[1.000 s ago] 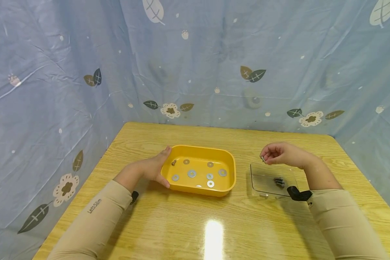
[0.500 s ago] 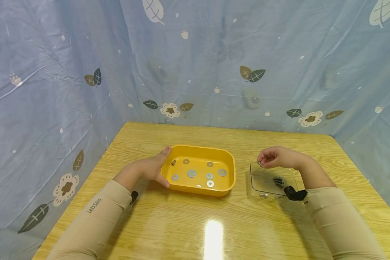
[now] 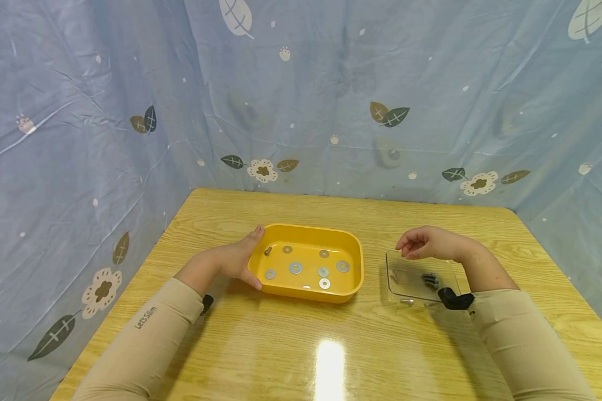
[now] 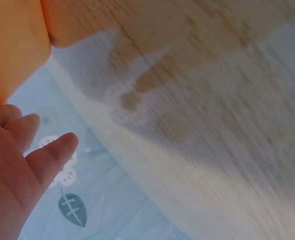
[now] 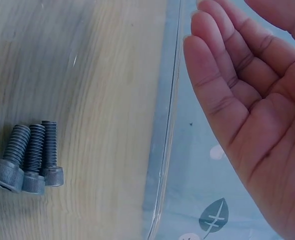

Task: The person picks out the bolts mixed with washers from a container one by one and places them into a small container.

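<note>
My left hand [image 3: 237, 262] spans the left end of the yellow tray [image 3: 306, 293], thumb at the near side and fingers at the far side. Flat washers [image 3: 295, 268] and one short bolt [image 3: 268, 251] lie in this tray. Over the back of a clear plastic box [image 3: 423, 296] hovers my right hand [image 3: 426, 243], fingers loosely bent and holding nothing. Below its fingertips, a small blurred bolt [image 3: 394, 275] shows inside the box. Three dark socket-head bolts [image 5: 33, 159] lie side by side in the box in the right wrist view.
A silver bolt [image 3: 407, 302] lies by the near edge of the clear box. Both containers stand on a wooden table [image 3: 261, 345]. A blue patterned cloth [image 3: 311, 100] hangs behind the table and along its sides.
My right hand has shifted slightly left over the clear box and let go of the small bolt, which is now lower, in the box. The left hand and the yellow tray have not moved.
</note>
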A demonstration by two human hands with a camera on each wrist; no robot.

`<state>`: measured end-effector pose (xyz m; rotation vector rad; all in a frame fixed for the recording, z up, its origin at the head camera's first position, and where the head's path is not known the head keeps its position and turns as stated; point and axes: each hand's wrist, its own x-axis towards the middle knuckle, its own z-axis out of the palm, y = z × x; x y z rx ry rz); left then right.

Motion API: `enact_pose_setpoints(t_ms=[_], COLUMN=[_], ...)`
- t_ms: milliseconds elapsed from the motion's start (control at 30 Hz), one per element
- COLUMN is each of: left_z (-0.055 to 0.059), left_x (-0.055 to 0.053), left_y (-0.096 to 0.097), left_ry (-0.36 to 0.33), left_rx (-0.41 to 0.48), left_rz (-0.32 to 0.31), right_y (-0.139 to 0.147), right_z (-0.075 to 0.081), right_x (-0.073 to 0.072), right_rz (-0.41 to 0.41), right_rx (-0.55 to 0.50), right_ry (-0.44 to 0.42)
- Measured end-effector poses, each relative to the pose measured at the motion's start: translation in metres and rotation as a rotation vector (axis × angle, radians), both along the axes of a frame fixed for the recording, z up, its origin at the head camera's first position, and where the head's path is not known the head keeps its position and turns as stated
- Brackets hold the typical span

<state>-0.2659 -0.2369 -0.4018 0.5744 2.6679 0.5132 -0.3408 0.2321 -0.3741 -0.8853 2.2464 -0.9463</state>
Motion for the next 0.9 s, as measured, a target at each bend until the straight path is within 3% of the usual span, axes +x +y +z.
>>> enact_pose_setpoints(t_ms=[533,767,900], left_z=[-0.001,0.0,0.0], left_x=[-0.001,0.0,0.0], left_y=[0.0,0.0,0.0], left_ry=[-0.003,0.004,0.001], left_rx=[0.006,0.003,0.006], left_rz=[-0.006,-0.008,-0.009], right_y=[-0.01,-0.034,-0.055], right_z=[0.018,0.035,0.042], right_x=[0.001,-0.002,-0.003], right_rz=[-0.006,-0.059,-0.026], right_rx=[-0.001,0.004,0.022], right_ry=[0.139,0.184,0.232])
